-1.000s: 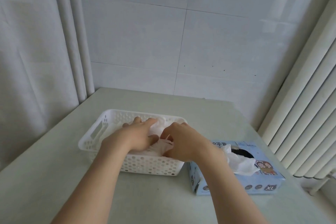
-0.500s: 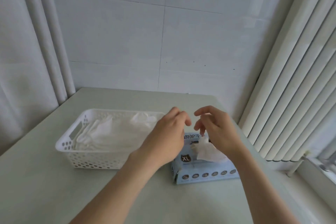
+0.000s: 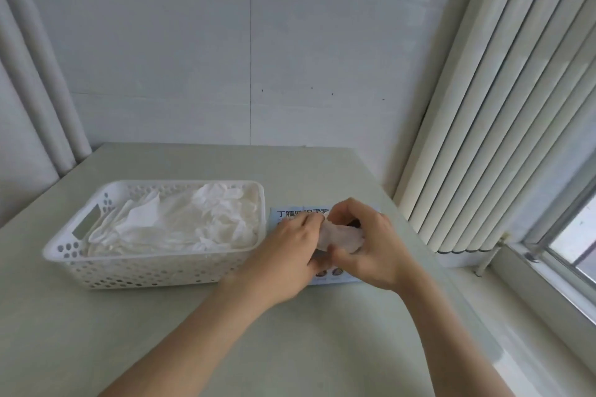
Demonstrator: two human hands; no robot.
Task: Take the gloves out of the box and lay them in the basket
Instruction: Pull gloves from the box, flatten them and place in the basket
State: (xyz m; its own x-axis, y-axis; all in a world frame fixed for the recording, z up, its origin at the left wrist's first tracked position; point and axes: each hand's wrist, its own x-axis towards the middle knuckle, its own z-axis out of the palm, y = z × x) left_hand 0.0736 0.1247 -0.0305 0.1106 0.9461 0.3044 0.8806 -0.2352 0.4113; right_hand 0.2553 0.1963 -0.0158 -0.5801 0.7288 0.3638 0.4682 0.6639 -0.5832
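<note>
A white perforated basket stands on the table's left half with several white gloves lying flat in it. Right beside it sits the light blue glove box, mostly covered by my hands. A crumpled white glove sticks up from the box top. My left hand pinches its left end and my right hand grips its right side, fingers curled over it. The box opening is hidden under my hands.
The pale green table meets a white wall at the back. White curtain folds hang at the left. Vertical blinds and a window sill line the right side, close to the box.
Both hands left the basket, moved right to the box and closed on the glove sticking out of it. The camera view swung right.
</note>
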